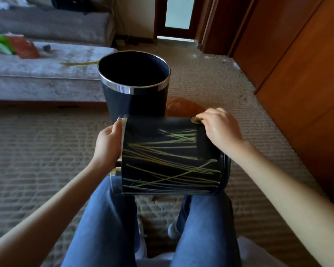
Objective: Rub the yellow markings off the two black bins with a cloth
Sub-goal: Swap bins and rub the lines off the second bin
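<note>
A black bin [168, 158] lies on its side across my knees, its wall crossed by several yellow lines. My left hand [108, 143] grips its silver rim at the left end. My right hand [220, 128] presses a small brownish cloth [196, 119] against the bin's upper wall near the base end; most of the cloth is hidden under the fingers. A second black bin [135, 101] with a silver rim stands upright on the carpet just behind, with no markings visible on the side facing me.
A grey sofa [46, 78] runs along the left with a green and red packet [17, 45] and a yellow stick on it. Wooden cabinet doors [297, 74] line the right. An orange plastic bag [183, 106] lies behind the bins. Beige carpet covers the floor.
</note>
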Available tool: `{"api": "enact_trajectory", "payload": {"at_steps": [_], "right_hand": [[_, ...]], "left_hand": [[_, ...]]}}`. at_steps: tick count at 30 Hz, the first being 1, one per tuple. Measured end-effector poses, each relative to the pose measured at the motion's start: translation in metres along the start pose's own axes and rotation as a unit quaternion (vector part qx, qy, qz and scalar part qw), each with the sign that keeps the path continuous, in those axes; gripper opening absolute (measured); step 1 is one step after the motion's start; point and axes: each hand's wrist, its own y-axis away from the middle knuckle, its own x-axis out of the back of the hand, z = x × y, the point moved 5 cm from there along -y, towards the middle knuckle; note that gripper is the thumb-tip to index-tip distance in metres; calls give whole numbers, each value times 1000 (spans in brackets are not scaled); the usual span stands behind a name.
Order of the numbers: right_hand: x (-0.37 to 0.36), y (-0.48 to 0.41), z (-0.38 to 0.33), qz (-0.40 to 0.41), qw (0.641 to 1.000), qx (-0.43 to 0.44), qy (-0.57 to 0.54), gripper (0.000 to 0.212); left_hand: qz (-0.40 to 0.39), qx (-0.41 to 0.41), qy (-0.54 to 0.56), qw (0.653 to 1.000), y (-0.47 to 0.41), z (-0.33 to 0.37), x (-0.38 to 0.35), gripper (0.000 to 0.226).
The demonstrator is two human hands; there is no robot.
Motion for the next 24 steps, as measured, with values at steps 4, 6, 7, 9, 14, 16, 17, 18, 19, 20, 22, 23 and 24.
{"api": "enact_trajectory", "payload": {"at_steps": [4, 6, 7, 9, 14, 16, 17, 18, 19, 20, 22, 23, 24], "right_hand": [[-14, -24, 3, -80, 996, -22, -20, 28], [-3, -1, -7, 2, 999, 18, -29, 24], [4, 19, -14, 46, 997, 39, -38, 23], [14, 60, -27, 111, 989, 76, -64, 24], [14, 86, -36, 141, 978, 137, -71, 25], [11, 56, -35, 111, 985, 122, -59, 24], [7, 34, -32, 80, 991, 97, -47, 25], [0, 10, -27, 32, 997, 65, -37, 26], [-6, -11, -24, -24, 998, 39, -32, 26], [-11, -30, -21, -81, 996, 18, -38, 27], [-20, -48, -19, -142, 989, 3, -49, 28], [-19, -46, -20, -135, 990, 5, -48, 29], [-15, -37, -25, -98, 994, 21, -43, 28]], "left_hand": [[4, 13, 31, 999, 4, -3, 2, 61], [14, 8, 18, 1000, 3, 2, 0, 51], [19, 4, 9, 1000, 2, 4, -2, 47], [23, 4, -1, 1000, 1, 5, -4, 49], [6, -13, -12, 1000, -1, 0, -1, 54], [0, -19, -4, 1000, 2, -1, 0, 53], [1, -19, -3, 1000, 3, -1, -1, 55], [6, -19, -10, 1000, 6, 1, 0, 56], [11, -22, -17, 1000, 9, 2, 0, 54], [15, -25, -24, 999, 10, 4, 1, 53], [20, -26, -31, 999, 10, 5, 1, 57], [23, -24, -31, 999, 9, 6, 1, 58], [21, -20, -29, 999, 7, 5, 0, 58]]}}
